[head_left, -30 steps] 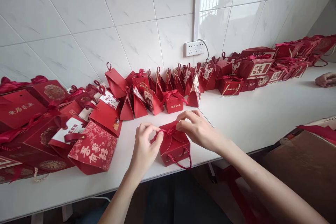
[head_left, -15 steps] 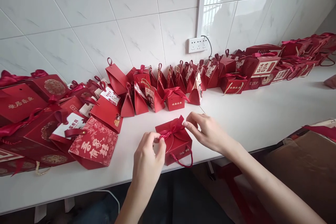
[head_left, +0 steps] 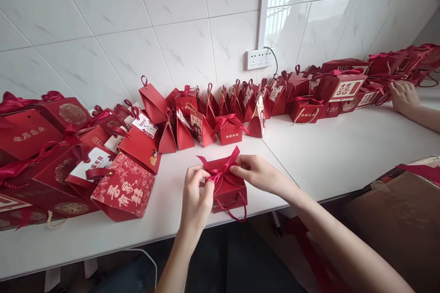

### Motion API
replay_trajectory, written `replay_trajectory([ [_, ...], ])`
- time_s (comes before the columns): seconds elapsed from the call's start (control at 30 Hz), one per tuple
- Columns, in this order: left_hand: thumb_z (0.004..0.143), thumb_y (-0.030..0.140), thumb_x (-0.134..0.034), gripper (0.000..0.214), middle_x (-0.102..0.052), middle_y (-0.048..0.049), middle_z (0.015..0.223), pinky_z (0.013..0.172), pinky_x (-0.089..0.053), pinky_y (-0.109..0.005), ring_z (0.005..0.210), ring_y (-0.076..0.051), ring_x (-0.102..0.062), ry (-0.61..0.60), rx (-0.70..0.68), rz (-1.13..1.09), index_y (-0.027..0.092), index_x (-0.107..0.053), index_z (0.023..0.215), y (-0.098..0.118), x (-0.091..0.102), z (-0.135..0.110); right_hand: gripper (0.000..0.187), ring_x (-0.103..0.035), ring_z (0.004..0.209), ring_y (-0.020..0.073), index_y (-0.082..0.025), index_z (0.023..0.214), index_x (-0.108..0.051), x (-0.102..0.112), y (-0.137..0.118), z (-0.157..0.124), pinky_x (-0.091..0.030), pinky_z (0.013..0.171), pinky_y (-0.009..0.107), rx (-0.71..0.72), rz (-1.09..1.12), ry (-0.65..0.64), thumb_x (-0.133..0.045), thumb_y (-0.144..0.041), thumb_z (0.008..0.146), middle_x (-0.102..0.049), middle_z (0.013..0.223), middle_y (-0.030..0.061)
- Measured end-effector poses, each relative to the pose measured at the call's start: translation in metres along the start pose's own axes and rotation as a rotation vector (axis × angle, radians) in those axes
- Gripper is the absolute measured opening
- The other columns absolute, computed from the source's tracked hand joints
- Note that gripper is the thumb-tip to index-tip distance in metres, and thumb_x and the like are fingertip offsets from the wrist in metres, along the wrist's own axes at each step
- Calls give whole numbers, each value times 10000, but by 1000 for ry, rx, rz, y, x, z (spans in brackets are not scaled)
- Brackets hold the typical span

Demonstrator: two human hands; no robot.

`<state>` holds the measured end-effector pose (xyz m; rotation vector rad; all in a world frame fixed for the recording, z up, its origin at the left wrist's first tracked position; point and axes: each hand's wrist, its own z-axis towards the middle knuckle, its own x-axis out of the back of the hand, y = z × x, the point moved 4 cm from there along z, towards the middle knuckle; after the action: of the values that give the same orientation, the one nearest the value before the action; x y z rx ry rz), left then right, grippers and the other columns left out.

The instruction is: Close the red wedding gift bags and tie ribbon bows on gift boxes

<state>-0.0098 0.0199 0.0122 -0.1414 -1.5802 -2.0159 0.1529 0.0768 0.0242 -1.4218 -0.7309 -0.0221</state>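
A red gift box with a twisted rope handle stands near the front edge of the white table. A shiny red ribbon bow sits on its lid, its tails sticking up at both sides. My left hand pinches the bow's left loop between thumb and fingers. On the other side, my right hand is closed on the bow's right part, thumb and forefinger together near the knot. My fingers partly cover both loops.
Red gift boxes are piled at the left, and small peaked boxes line the wall. Another person's hand touches the boxes at the far right. A cardboard carton stands below the table's right front edge. A socket strip is on the tiles.
The gift box has shifted slightly left and turned. My right hand has moved left onto the bow; my left stays at its left loop. Another person's hand has come in at the right.
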Motion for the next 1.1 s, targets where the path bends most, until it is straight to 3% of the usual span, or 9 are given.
replay_trajectory([
  [0.1, 744, 320, -449, 147, -524, -59, 944, 696, -484, -301, 878, -207, -558, 16, -14, -17, 215, -534, 687, -2, 0, 3, 391, -326, 579, 111, -195, 668, -476, -1, 2, 0, -273, 549, 269, -47, 113, -81, -533, -562, 787, -386, 616, -46],
  [0.23, 740, 306, -446, 142, -510, -64, 949, 757, -469, -327, 878, -211, -545, 26, -49, 1, 207, -526, 676, -4, -3, 3, 473, -269, 556, 104, -201, 593, -407, -1, 4, 1, -233, 531, 275, -81, 99, -42, -514, -620, 784, -312, 576, -54],
  [0.4, 806, 350, -447, 226, -499, -52, 905, 744, -457, -309, 841, -194, -540, 40, -78, -32, 202, -490, 641, -6, -4, 3, 295, -419, 628, 128, -170, 725, -564, -5, 10, 3, -327, 589, 272, -33, 179, -70, -543, -455, 799, -507, 679, -10],
  [0.53, 820, 391, -502, 264, -501, -40, 881, 766, -463, -298, 789, -171, -535, 54, -68, -41, 198, -495, 640, -6, -4, 3, 242, -484, 698, 150, -159, 762, -587, -5, 13, 2, -380, 656, 288, 4, 209, -85, -561, -397, 795, -582, 777, 21],
  [0.67, 827, 380, -516, 254, -521, -34, 899, 732, -467, -248, 810, -156, -543, 70, -6, -130, 194, -503, 655, -9, -2, 3, 275, -447, 660, 133, -176, 717, -519, -5, 9, 1, -368, 646, 284, 85, 260, -72, -574, -431, 807, -528, 721, -9],
  [0.8, 827, 392, -547, 271, -484, -6, 816, 629, -442, -220, 685, -121, -506, 85, 66, -231, 192, -489, 654, -15, 0, 4, 357, -404, 641, 121, -195, 681, -427, -7, 7, -2, -354, 640, 270, 157, 372, -87, -571, -485, 831, -451, 676, -35],
  [0.97, 835, 392, -543, 262, -472, 0, 803, 661, -438, -213, 718, -123, -512, 102, 74, -267, 196, -483, 672, -20, 0, 3, 379, -400, 686, 135, -191, 686, -446, -11, 14, -4, -349, 701, 286, 113, 449, -110, -534, -520, 853, -419, 694, -27],
  [1.1, 847, 391, -543, 265, -461, 3, 796, 665, -431, -210, 719, -120, -499, 113, 90, -275, 200, -466, 681, -27, -1, 2, 375, -343, 641, 123, -192, 614, -409, -13, 20, -2, -301, 660, 283, 88, 493, -109, -528, -458, 849, -387, 652, -35],
])
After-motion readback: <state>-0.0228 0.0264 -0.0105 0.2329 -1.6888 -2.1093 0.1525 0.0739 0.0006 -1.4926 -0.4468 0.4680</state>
